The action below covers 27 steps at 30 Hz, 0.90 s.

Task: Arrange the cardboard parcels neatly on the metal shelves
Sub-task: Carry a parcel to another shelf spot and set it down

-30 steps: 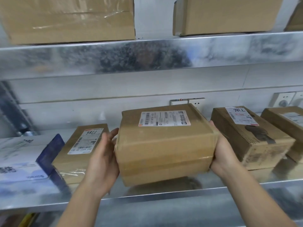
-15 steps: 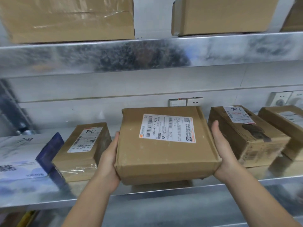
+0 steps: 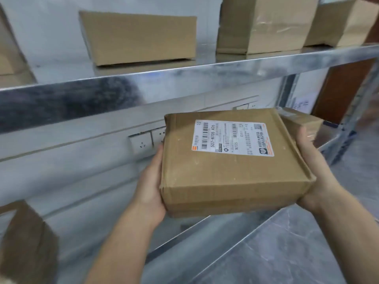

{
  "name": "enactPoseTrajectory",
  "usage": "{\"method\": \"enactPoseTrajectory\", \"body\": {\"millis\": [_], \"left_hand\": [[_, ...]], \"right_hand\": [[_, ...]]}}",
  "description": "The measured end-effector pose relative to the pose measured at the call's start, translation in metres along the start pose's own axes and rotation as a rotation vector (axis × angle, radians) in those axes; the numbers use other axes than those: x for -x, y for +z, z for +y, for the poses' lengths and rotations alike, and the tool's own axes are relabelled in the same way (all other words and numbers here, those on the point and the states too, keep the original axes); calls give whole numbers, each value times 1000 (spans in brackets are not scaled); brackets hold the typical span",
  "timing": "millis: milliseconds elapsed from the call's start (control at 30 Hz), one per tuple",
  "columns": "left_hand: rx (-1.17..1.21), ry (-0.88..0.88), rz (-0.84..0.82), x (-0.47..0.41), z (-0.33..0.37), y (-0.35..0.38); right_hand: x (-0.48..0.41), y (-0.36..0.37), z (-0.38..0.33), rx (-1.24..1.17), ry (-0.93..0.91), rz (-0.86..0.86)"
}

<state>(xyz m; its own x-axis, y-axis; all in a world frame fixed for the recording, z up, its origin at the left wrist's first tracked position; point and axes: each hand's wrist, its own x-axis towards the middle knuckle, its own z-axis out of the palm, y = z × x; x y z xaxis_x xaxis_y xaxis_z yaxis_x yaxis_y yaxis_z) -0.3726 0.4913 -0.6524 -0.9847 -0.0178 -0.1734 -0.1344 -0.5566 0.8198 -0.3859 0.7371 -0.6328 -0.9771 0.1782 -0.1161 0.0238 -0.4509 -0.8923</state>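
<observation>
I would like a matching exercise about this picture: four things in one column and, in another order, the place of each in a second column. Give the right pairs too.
Things
1. labelled parcel
2. flat parcel
3. wall socket
4. left hand

Places
A. on the wall, below the upper shelf
B. against the left side of the labelled parcel
C. lying on the upper shelf
D. held between the left hand and the right hand

Pairs: 1-D, 2-C, 3-A, 4-B
</observation>
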Motion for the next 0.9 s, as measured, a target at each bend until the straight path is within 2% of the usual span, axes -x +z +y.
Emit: {"method": "enactPoseTrajectory", "body": {"millis": [100, 233, 467, 667, 900], "left_hand": [[-56, -97, -165, -19, -26, 60], [-95, -219, -296, -40, -65, 128], [-138, -369, -486, -50, -98, 234], [-229, -551, -547, -44, -71, 330], [-313, -604, -596, -10, -4, 465]], "right_hand": [[9, -56, -33, 11, -58, 196], [27, -117, -66, 11, -97, 388], [49, -184, -120, -39, -95, 625], [69, -202, -204, -105, -18, 731], [106, -198, -346, -139, -27, 834]]}}
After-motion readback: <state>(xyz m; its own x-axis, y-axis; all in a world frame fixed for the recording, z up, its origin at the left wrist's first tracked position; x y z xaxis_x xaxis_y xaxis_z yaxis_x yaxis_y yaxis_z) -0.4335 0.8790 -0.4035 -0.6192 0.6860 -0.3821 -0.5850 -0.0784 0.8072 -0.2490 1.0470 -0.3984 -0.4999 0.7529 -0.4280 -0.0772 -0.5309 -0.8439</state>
